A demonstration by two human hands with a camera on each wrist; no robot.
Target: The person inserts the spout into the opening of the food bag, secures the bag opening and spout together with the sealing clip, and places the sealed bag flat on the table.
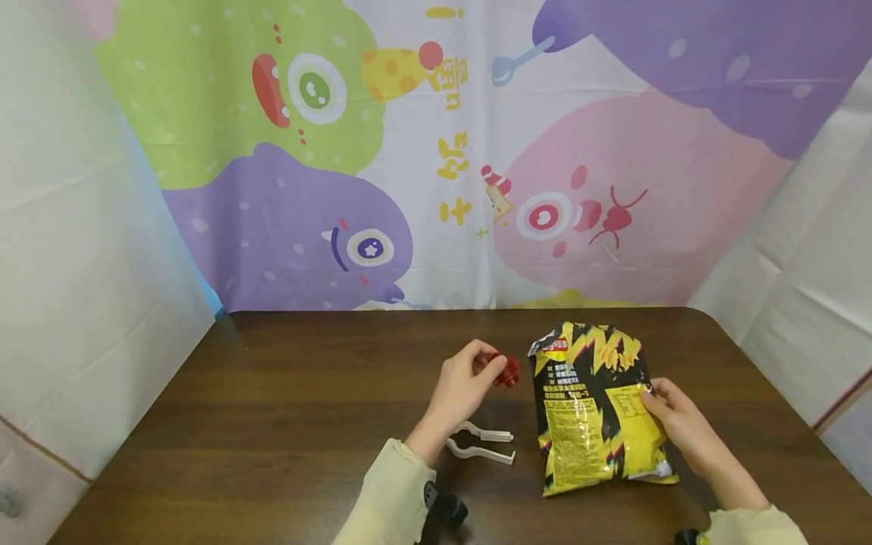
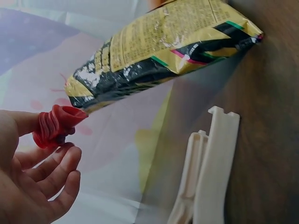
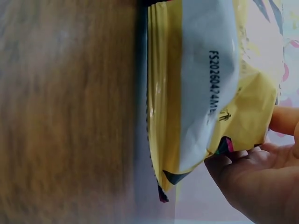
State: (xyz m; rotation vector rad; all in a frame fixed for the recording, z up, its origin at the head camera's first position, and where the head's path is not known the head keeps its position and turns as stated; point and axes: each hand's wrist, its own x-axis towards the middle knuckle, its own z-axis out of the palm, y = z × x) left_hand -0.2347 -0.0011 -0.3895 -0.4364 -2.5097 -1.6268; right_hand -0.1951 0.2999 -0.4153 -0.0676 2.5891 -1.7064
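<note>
Two-handed work at a wooden bench, with a printed cloth of cartoon figures hanging along its far side. The left hand holds a small red ridged piece; its grip pinches the piece between thumb and fingers, and in the left wrist view the other fingers are loosely bent. The red ridged piece is above the bench, just left of the far part of the snack bag; its widened, hollow mouth, seen in the left wrist view, faces the bag's upper corner. The right hand holds the snack bag by its right edge, the grip pinching the packet there. The bag is black and yellow, with blocks of small print and a red label at its far left corner. It leans, the far end raised and the near end low over the bench; whether the near seam touches the wood cannot be told. In the right wrist view a pale panel with a printed code runs beside this seam. A white clip lies on the bench between the left forearm and the bag, its two arms parted and their tips pointing right. Pale yellow sleeves cover both forearms.
</note>
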